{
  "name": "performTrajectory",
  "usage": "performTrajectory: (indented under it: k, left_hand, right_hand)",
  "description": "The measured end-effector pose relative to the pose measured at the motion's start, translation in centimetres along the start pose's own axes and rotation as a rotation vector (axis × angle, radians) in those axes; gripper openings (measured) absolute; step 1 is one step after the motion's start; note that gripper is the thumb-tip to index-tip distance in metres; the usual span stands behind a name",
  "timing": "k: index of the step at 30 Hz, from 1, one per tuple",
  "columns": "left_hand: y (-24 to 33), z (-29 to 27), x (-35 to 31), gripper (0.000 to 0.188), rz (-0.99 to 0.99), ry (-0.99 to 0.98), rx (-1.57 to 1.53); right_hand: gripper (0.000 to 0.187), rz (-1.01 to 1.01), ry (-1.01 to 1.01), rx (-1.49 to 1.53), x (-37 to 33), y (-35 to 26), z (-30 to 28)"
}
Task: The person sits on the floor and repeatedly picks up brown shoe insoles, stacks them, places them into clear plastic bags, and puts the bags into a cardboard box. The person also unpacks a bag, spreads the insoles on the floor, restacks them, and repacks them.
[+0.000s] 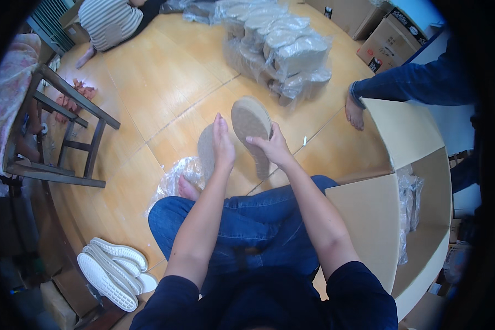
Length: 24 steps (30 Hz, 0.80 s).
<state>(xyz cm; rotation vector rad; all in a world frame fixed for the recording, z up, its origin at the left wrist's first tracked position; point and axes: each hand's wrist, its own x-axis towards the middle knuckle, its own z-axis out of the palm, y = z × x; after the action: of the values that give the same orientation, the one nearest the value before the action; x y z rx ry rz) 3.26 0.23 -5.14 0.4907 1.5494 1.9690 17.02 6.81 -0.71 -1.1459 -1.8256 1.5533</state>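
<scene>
My right hand [272,146] grips a tan shoe sole [249,116] by its edge, the thumb lying across its broad face and the rounded end pointing away from me. Beside it, my left hand [223,144] is upright with its fingers straight against the edge of a second, greyer shoe sole [205,151]. That sole is partly hidden behind the hand, so how the fingers hold it shows only in part. Both soles are in front of my crossed legs, above the tiled floor.
Plastic-wrapped soles [280,49] are stacked ahead. An open cardboard box [363,225] stands at my right, with clear plastic inside. White soles [113,272] lie at lower left, near a wooden stool [88,148]. Crumpled clear plastic [173,179] lies by my foot. Two other people are nearby.
</scene>
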Motion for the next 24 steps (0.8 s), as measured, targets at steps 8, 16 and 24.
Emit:
performTrajectory:
  k: [8,16,24]
  left_hand:
    - [4.5,-1.9,-6.9,0.051,-0.170,-0.214,0.037]
    - [3.2,-0.3,-13.0,0.044,-0.247,-0.311,0.096]
    - [10.0,5.1,-15.0,0.053,-0.105,-0.455,-0.251]
  right_hand:
    - [0.076,-0.141,-0.258,0.323,-2.1,-15.5,-3.6]
    - [0.069,0.004,-0.286,0.395,-10.4,-17.4,-11.5]
    - [0.061,-0.104,-0.428,0.548,-10.3,-18.5,-13.7]
